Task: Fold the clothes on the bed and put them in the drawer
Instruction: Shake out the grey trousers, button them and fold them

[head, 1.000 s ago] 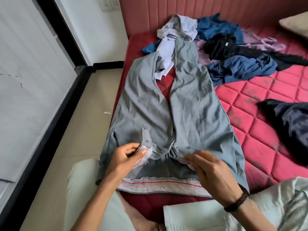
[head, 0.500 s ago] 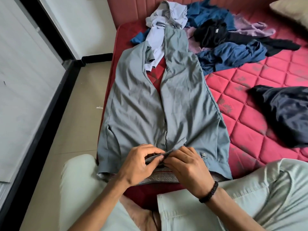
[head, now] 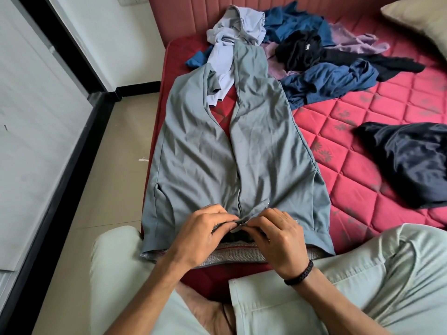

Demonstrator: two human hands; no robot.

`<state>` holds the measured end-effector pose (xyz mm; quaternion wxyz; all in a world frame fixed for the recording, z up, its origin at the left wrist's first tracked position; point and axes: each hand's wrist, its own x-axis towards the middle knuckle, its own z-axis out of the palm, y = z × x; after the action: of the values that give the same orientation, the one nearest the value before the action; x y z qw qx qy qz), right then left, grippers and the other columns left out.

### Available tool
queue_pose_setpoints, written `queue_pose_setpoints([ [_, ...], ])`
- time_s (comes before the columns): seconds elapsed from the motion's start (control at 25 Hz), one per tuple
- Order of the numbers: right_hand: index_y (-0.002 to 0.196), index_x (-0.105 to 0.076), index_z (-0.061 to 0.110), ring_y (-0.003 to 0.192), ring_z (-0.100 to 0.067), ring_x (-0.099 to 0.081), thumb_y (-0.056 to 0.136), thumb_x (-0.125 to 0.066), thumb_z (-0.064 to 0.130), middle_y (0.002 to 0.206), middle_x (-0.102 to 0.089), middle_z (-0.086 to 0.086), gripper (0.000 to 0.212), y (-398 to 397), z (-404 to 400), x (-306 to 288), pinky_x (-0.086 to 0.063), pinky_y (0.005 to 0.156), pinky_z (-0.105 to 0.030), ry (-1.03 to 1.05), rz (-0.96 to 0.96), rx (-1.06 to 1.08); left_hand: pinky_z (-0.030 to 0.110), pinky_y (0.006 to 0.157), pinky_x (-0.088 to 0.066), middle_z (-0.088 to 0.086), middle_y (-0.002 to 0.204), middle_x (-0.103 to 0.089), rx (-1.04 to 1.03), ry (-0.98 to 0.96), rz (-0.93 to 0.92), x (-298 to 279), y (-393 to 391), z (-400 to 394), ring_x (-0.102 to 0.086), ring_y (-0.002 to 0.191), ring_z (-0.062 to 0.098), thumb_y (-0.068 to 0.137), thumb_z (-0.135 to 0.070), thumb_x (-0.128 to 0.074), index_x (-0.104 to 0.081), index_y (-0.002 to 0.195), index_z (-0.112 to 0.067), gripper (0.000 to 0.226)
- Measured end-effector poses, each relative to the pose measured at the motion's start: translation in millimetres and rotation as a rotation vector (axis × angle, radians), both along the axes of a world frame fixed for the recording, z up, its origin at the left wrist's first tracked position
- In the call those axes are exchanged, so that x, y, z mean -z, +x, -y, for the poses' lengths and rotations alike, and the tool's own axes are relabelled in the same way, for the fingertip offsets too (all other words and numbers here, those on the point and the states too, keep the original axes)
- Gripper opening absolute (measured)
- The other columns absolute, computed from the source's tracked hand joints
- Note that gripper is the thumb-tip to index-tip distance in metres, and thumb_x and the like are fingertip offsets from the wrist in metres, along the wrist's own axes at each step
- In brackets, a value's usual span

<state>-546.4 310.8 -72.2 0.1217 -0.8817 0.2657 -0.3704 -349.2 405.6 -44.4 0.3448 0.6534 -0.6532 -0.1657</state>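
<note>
Lay flat on the bed (head: 362,141): grey trousers (head: 217,153), seemingly light, limp, crease-prone. Pinched at the waistband fly by left hand (head: 200,235) and right hand (head: 278,238); best lifted there.

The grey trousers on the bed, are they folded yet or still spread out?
Spread out. The grey trousers lie full length, legs apart, while both hands pinch the waistband.

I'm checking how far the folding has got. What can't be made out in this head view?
- Fastening on the grey trousers: covered by the left hand and right hand, whose grip pinches the waistband there.
- Drawer: not in view.
- Pillow: cut off by the right edge.
- Clothes pile: tangled, so the number of garments is unclear.
</note>
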Motion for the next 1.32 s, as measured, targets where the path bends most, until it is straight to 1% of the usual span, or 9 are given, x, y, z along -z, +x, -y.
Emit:
queue_pose_setpoints([
  [0.2, 0.086, -0.067, 0.024, 0.078, -0.018, -0.061, 0.087, -0.077, 0.034, 0.084, -0.06, 0.009, 0.014, -6.7, 6.9, 1.3, -0.052, 0.065, -0.035, 0.198, -0.105, -0.033, 0.023, 0.084, -0.051, -0.015, 0.095, -0.069, 0.024, 0.039, 0.084, -0.3, 2.5, -6.4, -0.062, 0.092, 0.0, 0.095, -0.033, -0.071, -0.08, 0.107, -0.024, 0.017],
  [0.32, 0.099, -0.07, 0.027, 0.087, -0.021, -0.062, 0.088, -0.069, 0.022, 0.095, -0.067, 0.011, 0.012, -22.0, 23.8, 11.3, -0.055, 0.072, -0.043, 0.295, -0.239, -0.164, 0.018, 0.074, -0.048, -0.017, 0.087, -0.068, -0.007, 0.193, 0.087, -3.6, -4.6, -11.7, -0.062, 0.081, -0.002, 0.09, -0.06, -0.067, -0.079, 0.101, -0.03, 0.034],
  [0.44, 0.116, -0.071, 0.027, 0.098, -0.019, -0.064, 0.093, -0.057, 0.011, 0.113, -0.072, 0.012, 0.031, -24.9, 33.3, 9.5, -0.055, 0.084, -0.036, 0.315, -0.284, -0.241, 0.018, 0.066, -0.046, -0.013, 0.077, -0.064, -0.148, 0.235, 0.166, -8.8, -18.7, 8.0, -0.062, 0.073, 0.003, 0.08, -0.083, -0.057, -0.075, 0.099, -0.035, 0.055],
  [0.56, 0.116, -0.071, 0.03, 0.1, -0.013, -0.065, 0.083, -0.059, 0.007, 0.112, -0.072, 0.015, 0.042, -24.0, 35.7, 4.1, -0.052, 0.086, -0.029, 0.395, -0.318, -0.285, 0.022, 0.071, -0.051, -0.014, 0.075, -0.064, -0.194, 0.204, 0.019, -4.1, -34.7, 42.1, -0.058, 0.067, 0.0, 0.089, -0.061, -0.066, -0.076, 0.107, -0.029, 0.038],
  [0.68, 0.104, -0.073, 0.03, 0.091, -0.012, -0.068, 0.074, -0.072, 0.01, 0.097, -0.072, 0.014, 0.036, -38.3, 46.9, 3.1, -0.054, 0.08, -0.03, 0.438, -0.296, -0.169, 0.023, 0.073, -0.058, -0.011, 0.079, -0.073, -0.181, 0.278, -0.139, 10.5, -41.1, 55.2, -0.066, 0.067, 0.0, 0.091, -0.032, -0.074, -0.08, 0.109, -0.021, 0.022],
  [0.92, 0.103, -0.077, 0.027, 0.095, -0.002, -0.066, 0.079, -0.068, 0.005, 0.102, -0.069, 0.014, 0.033, -44.4, 54.2, -4.9, -0.046, 0.087, -0.011, 0.438, -0.251, -0.236, 0.009, 0.068, -0.051, -0.01, 0.079, -0.075, -0.26, 0.329, -0.369, 25.7, -40.5, 52.1, -0.066, 0.068, -0.006, 0.085, -0.02, -0.079, -0.082, 0.099, -0.021, 0.014],
  [1.08, 0.107, -0.079, 0.029, 0.093, -0.006, -0.064, 0.084, -0.068, 0.008, 0.101, -0.063, 0.01, 0.032, -42.2, 54.2, 1.5, -0.05, 0.085, -0.018, 0.383, -0.294, -0.271, 0.014, 0.068, -0.052, -0.006, 0.08, -0.077, -0.278, 0.318, -0.427, 28.1, -46.9, 49.2, -0.066, 0.068, -0.002, 0.084, -0.022, -0.08, -0.082, 0.095, -0.022, 0.01],
  [1.24, 0.095, -0.078, 0.029, 0.083, -0.007, -0.069, 0.081, -0.079, 0.017, 0.091, -0.069, 0.014, 0.018, -38.4, 51.3, 0.1, -0.058, 0.071, -0.036, 0.386, -0.255, -0.181, 0.012, 0.067, -0.05, -0.009, 0.076, -0.075, -0.249, 0.32, -0.462, 23.1, -46.8, 50.0, -0.062, 0.064, -0.006, 0.087, -0.018, -0.079, -0.082, 0.098, -0.019, 0.011],
  [1.32, 0.09, -0.077, 0.03, 0.077, -0.007, -0.067, 0.079, -0.084, 0.021, 0.084, -0.067, 0.014, 0.016, -35.0, 47.4, -2.1, -0.057, 0.065, -0.038, 0.377, -0.23, -0.111, 0.01, 0.065, -0.048, -0.011, 0.072, -0.073, -0.243, 0.314, -0.448, 20.6, -49.1, 48.7, -0.061, 0.061, -0.008, 0.088, -0.017, -0.078, -0.082, 0.1, -0.017, 0.012],
])
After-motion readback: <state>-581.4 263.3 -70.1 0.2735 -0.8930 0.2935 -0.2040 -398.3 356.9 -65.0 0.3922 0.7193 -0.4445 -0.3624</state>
